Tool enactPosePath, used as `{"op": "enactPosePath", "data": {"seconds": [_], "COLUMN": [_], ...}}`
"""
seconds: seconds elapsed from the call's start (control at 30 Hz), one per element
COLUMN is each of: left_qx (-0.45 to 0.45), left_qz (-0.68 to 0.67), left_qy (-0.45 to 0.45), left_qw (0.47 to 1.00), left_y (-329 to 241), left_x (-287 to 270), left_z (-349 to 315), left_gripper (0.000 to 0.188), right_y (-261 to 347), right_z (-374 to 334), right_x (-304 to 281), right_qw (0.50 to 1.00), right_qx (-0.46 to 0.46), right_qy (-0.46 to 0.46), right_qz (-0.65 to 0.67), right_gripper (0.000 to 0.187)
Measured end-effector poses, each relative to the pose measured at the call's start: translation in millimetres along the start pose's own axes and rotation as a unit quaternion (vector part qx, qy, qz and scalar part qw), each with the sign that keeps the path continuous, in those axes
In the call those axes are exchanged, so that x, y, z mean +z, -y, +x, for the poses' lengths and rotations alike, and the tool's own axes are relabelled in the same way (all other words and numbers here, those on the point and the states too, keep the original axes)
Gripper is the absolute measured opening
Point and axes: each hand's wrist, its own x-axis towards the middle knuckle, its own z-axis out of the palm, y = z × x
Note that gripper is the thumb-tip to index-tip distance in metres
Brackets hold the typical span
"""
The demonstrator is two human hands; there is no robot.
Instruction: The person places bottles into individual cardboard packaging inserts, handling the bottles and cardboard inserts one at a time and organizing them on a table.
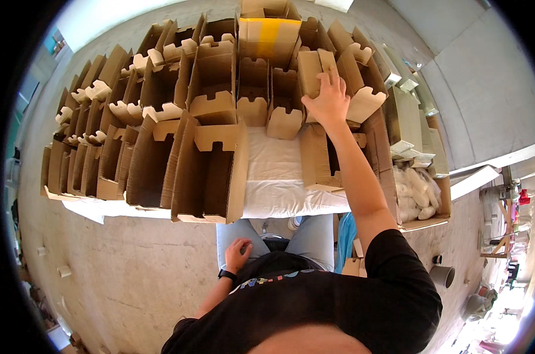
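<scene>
My right hand (329,101) reaches forward over a narrow brown cardboard box (310,72) in the back rows. Its thumb lies along the near left edge and the fingers spread over the top, gripping it. Under my right forearm stands an open cardboard box (316,158), partly hidden by the arm. My left hand (238,256) rests on my left thigh, fingers loosely curled and nothing seen in them. A large open cardboard box (208,171) stands at the front, left of a bare patch of white cloth (273,171).
Rows of open notched cardboard boxes (153,159) fill the table's left and middle. A box with yellow tape (270,38) rises at the back. At right, a large carton (424,223) holds pale wrapped items (418,192) and long boxes (404,121). A blue bag (345,239) hangs near my right leg.
</scene>
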Motion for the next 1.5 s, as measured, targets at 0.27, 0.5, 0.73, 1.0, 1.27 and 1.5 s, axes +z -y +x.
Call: {"op": "enactPosePath", "data": {"seconds": [0.27,0.5,0.73,1.0,1.27,1.5], "left_qx": [-0.015,-0.015,-0.014,-0.014,-0.026,-0.025], "left_qz": [-0.022,0.003,0.006,0.017,-0.001,-0.011], "left_qy": [0.006,0.003,-0.003,-0.004,-0.009,-0.007], "left_qw": [1.000,1.000,1.000,1.000,1.000,1.000], "left_y": [-7.2,-8.1,-8.2,-6.9,-2.4,14.1], "left_x": [-1.2,-1.1,0.8,-0.5,3.9,10.5], "left_z": [1.9,2.4,0.4,-0.9,-2.4,-5.0], "left_gripper": [0.016,0.016,0.016,0.017,0.018,0.018], "right_y": [-36.7,-58.8,-14.5,14.4,7.3,20.0], "right_z": [4.3,-19.3,-43.1,-49.1,-65.3,-123.1], "right_x": [26.3,59.2,31.2,41.6,55.0,19.9], "right_qw": [0.992,0.998,0.972,0.971,0.973,0.962], "right_qx": [0.067,0.017,-0.177,-0.188,-0.217,-0.225], "right_qy": [0.079,0.021,-0.072,0.150,0.050,-0.081], "right_qz": [0.074,0.051,0.133,0.004,0.066,0.133], "right_gripper": [0.062,0.055,0.047,0.061,0.022,0.006]}}
